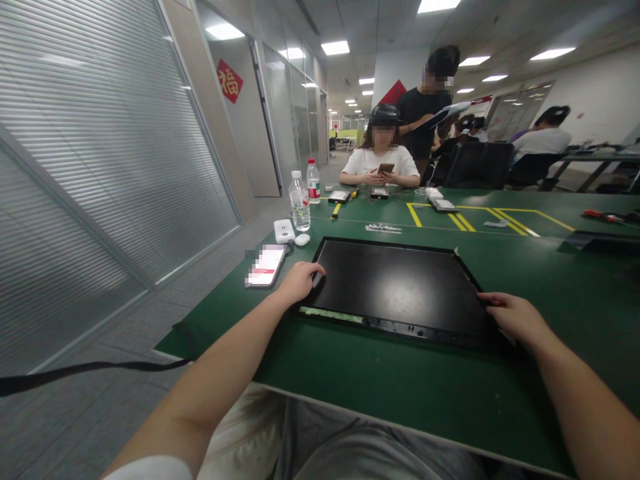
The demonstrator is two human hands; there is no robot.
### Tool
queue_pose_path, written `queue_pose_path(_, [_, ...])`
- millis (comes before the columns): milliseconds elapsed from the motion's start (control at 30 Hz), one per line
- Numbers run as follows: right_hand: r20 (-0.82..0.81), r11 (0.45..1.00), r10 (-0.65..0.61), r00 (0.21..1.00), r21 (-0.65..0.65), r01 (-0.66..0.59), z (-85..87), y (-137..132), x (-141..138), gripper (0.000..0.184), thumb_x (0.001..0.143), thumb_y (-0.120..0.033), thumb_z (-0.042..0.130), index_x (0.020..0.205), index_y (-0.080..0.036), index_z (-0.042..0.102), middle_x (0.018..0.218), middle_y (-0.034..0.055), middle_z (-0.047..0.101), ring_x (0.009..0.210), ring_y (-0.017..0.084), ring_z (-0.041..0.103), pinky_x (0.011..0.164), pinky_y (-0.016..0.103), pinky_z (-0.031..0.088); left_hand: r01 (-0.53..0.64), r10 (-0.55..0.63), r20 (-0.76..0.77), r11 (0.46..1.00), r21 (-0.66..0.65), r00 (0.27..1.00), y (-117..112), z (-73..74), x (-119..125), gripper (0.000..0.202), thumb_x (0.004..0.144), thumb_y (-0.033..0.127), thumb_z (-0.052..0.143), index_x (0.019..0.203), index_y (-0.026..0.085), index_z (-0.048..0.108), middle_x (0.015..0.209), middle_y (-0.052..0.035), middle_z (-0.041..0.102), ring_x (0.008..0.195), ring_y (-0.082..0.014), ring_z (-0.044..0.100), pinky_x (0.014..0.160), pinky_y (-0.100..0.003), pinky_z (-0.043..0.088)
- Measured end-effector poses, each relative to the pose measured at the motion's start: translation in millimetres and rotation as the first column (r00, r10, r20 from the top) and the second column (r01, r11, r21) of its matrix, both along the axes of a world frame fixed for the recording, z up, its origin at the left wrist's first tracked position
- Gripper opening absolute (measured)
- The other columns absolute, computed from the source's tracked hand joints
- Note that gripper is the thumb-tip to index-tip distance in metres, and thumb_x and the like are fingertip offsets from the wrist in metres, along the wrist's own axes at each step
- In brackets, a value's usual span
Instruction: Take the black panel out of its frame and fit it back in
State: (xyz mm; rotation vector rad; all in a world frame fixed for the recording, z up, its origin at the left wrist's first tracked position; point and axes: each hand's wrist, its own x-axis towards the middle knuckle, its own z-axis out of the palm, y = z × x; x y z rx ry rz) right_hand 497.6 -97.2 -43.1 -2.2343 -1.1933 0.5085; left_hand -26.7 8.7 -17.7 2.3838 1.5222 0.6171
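Observation:
A flat black display panel in a thin dark frame lies before me, its screen face up and catching a soft ceiling glare. A narrow green circuit board strip runs along the left part of its near edge. My left hand is closed on the panel's left edge, the fingertips curled over the rim. At the opposite side my right hand pinches the right edge, with some of its fingers hidden below the frame.
On the green table, a phone, a white power bank and bottles stand left. Small metal parts lie behind the panel, near yellow tape lines. Opposite sits a person holding a phone; another stands behind.

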Motion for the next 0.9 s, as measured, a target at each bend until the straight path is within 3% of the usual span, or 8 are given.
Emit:
queue_pose_path(200, [0.052, 0.999, 0.031, 0.998, 0.03, -0.033, -11.7, 5, 9, 0.043, 0.074, -0.022, 0.071, 0.113, -0.02, 0.09, 0.109, 0.015, 0.087, 0.1, 0.033, 0.082, 0.087, 0.04, 0.062, -0.017, 0.015, 0.093, 1.0, 0.021, 0.996, 3, -7.2, -3, 0.064, 0.086, -0.005, 0.048, 0.136, 0.016, 0.082, 0.15, -0.0145, 0.078, 0.146, -0.03, 0.07, 0.134, -0.045, 0.048])
queue_pose_path(333, [0.05, 0.999, 0.053, 0.997, 0.008, -0.053, -20.9, 9, 18, 0.044, 0.074, -0.021, 0.071, 0.113, -0.02, 0.09, 0.11, 0.0143, 0.088, 0.097, 0.032, 0.083, 0.082, 0.037, 0.06, -0.118, 0.118, 0.03, 0.993, 0.005, 0.993, 9, -13.0, -4, 0.06, 0.091, -0.001, 0.053, 0.145, 0.01, 0.076, 0.154, -0.0216, 0.073, 0.15, -0.034, 0.067, 0.136, -0.049, 0.045])
queue_pose_path(467, [0.079, 0.996, 0.082, 0.993, 0.023, -0.084, -25.9, 11, 23, 0.044, 0.073, -0.023, 0.071, 0.113, -0.022, 0.091, 0.104, 0.0125, 0.088, 0.093, 0.031, 0.082, 0.08, 0.037, 0.06, -0.173, 0.171, -0.06, 0.984, -0.033, 0.983, 14, -17.7, -6, 0.051, 0.097, 0.005, 0.054, 0.142, 0.003, 0.078, 0.163, -0.0283, 0.066, 0.156, -0.0394, 0.062, 0.137, -0.049, 0.043])
queue_pose_path(700, [0.101, 0.998, 0.065, 0.993, 0.002, -0.065, -19.6, 8, 16, 0.045, 0.076, -0.025, 0.069, 0.114, -0.02, 0.091, 0.103, 0.0141, 0.087, 0.094, 0.032, 0.082, 0.082, 0.039, 0.06, -0.183, 0.183, -0.01, 0.982, -0.055, 0.983, 19, -20.9, -11, 0.047, 0.093, 0.009, 0.06, 0.132, 0.007, 0.085, 0.164, -0.0257, 0.067, 0.156, -0.0407, 0.063, 0.137, -0.048, 0.044])
queue_pose_path(900, [0.139, 0.998, 0.065, 0.988, -0.008, -0.065, -17.0, 6, 11, 0.046, 0.077, -0.026, 0.066, 0.116, -0.02, 0.09, 0.103, 0.0136, 0.087, 0.095, 0.032, 0.082, 0.077, 0.036, 0.057, -0.153, 0.159, 0.105, 0.986, -0.063, 0.982, 20, -17.1, -10, 0.041, 0.086, 0.007, 0.063, 0.116, 0.013, 0.09, 0.15, -0.0209, 0.077, 0.15, -0.0396, 0.068, 0.135, -0.049, 0.047])
